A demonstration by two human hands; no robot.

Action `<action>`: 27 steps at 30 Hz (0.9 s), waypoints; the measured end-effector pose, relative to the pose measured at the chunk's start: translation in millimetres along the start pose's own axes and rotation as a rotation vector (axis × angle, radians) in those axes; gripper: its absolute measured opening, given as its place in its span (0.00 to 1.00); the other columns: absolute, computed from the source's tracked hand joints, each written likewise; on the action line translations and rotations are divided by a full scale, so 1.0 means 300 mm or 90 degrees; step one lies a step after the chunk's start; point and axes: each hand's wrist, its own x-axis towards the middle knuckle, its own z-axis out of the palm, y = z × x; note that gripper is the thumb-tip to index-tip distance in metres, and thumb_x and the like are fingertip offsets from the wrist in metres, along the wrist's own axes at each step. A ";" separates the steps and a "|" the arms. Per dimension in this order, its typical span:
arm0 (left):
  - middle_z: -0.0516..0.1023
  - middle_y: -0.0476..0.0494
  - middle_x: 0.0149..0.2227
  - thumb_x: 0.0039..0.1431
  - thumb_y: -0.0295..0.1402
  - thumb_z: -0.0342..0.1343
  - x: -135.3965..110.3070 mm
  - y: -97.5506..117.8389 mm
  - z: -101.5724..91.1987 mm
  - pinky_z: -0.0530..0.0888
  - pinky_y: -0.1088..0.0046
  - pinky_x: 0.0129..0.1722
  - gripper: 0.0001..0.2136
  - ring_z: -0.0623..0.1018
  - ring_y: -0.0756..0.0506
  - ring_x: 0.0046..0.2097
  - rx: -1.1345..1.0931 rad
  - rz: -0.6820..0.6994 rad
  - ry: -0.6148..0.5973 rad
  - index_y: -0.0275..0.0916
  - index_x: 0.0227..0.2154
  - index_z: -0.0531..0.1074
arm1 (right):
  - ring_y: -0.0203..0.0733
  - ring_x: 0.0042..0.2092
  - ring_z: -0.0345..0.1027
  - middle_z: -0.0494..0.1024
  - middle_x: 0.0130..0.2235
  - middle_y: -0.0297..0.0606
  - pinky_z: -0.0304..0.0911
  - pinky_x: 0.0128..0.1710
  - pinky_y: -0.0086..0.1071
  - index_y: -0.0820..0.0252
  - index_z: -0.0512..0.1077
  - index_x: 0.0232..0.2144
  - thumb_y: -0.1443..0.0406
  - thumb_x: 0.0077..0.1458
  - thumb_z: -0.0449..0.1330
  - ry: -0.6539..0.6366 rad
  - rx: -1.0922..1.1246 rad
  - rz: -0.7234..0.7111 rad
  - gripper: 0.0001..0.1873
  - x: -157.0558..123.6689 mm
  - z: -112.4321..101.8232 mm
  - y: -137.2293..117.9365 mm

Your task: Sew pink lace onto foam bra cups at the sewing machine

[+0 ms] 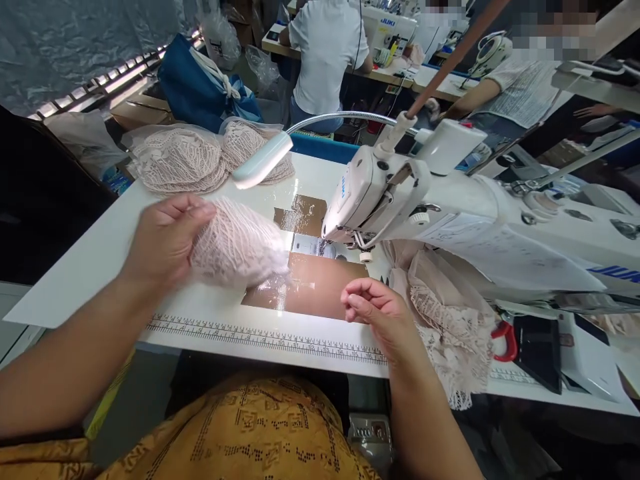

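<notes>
My left hand [170, 233] is closed on a pale pink lace piece [237, 243], pinching its left edge between thumb and fingers. The lace hangs over the table left of the needle area, its lower right end blurred. My right hand [375, 310] is at the right end of a brown taped patch [320, 280], fingers curled and thumb close to the index finger. Nothing shows between those fingers. Beyond both hands is a white sewing machine [360, 187], its presser foot [327, 247] above the metal needle plate [306, 245]; no fabric is visible under it.
Stacked lace pieces [175, 157] lie at the back left under a lamp [263, 160]. More lace [445, 313] lies right of my right hand, near red-handled scissors [506, 340] and a black device [539, 352]. A ruler strip [265, 340] lines the front edge. Co-workers sit beyond.
</notes>
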 end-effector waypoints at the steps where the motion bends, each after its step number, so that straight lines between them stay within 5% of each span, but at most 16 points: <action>1: 0.67 0.56 0.23 0.57 0.31 0.58 0.025 0.004 0.005 0.64 0.81 0.29 0.05 0.66 0.55 0.27 0.148 0.115 0.026 0.35 0.29 0.71 | 0.32 0.28 0.65 0.75 0.30 0.32 0.64 0.30 0.28 0.57 0.75 0.33 0.57 0.51 0.66 0.022 -0.035 -0.014 0.11 -0.004 -0.021 -0.009; 3: 0.67 0.53 0.22 0.60 0.33 0.56 0.050 -0.015 0.065 0.64 0.78 0.28 0.09 0.66 0.54 0.26 0.449 0.309 -0.008 0.34 0.26 0.71 | 0.33 0.30 0.65 0.74 0.30 0.33 0.63 0.32 0.28 0.57 0.75 0.34 0.57 0.54 0.64 0.038 -0.122 -0.043 0.10 -0.004 -0.048 -0.029; 5: 0.71 0.47 0.24 0.64 0.32 0.49 0.044 -0.065 0.176 0.66 0.73 0.29 0.14 0.69 0.50 0.28 0.728 0.414 -0.171 0.34 0.24 0.70 | 0.35 0.32 0.66 0.75 0.32 0.34 0.63 0.33 0.29 0.57 0.75 0.37 0.58 0.56 0.61 0.025 -0.221 -0.071 0.10 0.011 -0.056 -0.050; 8: 0.74 0.41 0.25 0.59 0.23 0.49 -0.007 -0.157 0.353 0.66 0.69 0.28 0.10 0.72 0.44 0.29 0.849 0.440 -0.333 0.33 0.24 0.72 | 0.37 0.31 0.66 0.75 0.30 0.33 0.61 0.32 0.31 0.57 0.75 0.39 0.60 0.59 0.56 -0.012 -0.389 -0.078 0.11 0.059 -0.046 -0.073; 11: 0.76 0.36 0.27 0.57 0.19 0.46 -0.077 -0.216 0.451 0.68 0.66 0.28 0.11 0.74 0.40 0.33 0.891 0.452 -0.402 0.32 0.28 0.74 | 0.40 0.32 0.69 0.78 0.30 0.34 0.61 0.34 0.33 0.57 0.76 0.39 0.65 0.59 0.53 -0.032 -0.548 -0.087 0.12 0.118 -0.027 -0.066; 15: 0.76 0.30 0.31 0.60 0.24 0.48 -0.138 -0.216 0.464 0.68 0.64 0.28 0.11 0.75 0.36 0.36 0.936 0.453 -0.461 0.28 0.33 0.75 | 0.43 0.45 0.71 0.79 0.44 0.40 0.63 0.44 0.34 0.58 0.76 0.45 0.70 0.60 0.50 -0.045 -0.650 -0.160 0.17 0.172 0.004 -0.013; 18: 0.76 0.29 0.32 0.61 0.27 0.49 -0.134 -0.165 0.442 0.68 0.64 0.27 0.11 0.75 0.35 0.37 0.947 0.424 -0.511 0.27 0.33 0.76 | 0.43 0.45 0.70 0.77 0.46 0.40 0.62 0.43 0.32 0.58 0.76 0.45 0.72 0.61 0.49 -0.067 -0.760 -0.183 0.18 0.182 0.028 0.026; 24: 0.74 0.47 0.23 0.67 0.36 0.46 -0.020 -0.042 0.357 0.69 0.74 0.27 0.17 0.73 0.48 0.27 0.695 0.268 -0.776 0.36 0.26 0.74 | 0.44 0.43 0.68 0.75 0.45 0.43 0.62 0.39 0.34 0.58 0.74 0.49 0.71 0.62 0.52 -0.084 -0.958 -0.186 0.17 0.170 0.042 0.051; 27: 0.79 0.47 0.31 0.67 0.32 0.46 0.033 -0.083 0.336 0.73 0.77 0.32 0.14 0.76 0.51 0.30 0.616 0.339 -0.749 0.37 0.31 0.77 | 0.45 0.44 0.68 0.75 0.46 0.43 0.62 0.41 0.35 0.58 0.71 0.54 0.72 0.62 0.50 -0.090 -0.987 -0.177 0.20 0.168 0.043 0.050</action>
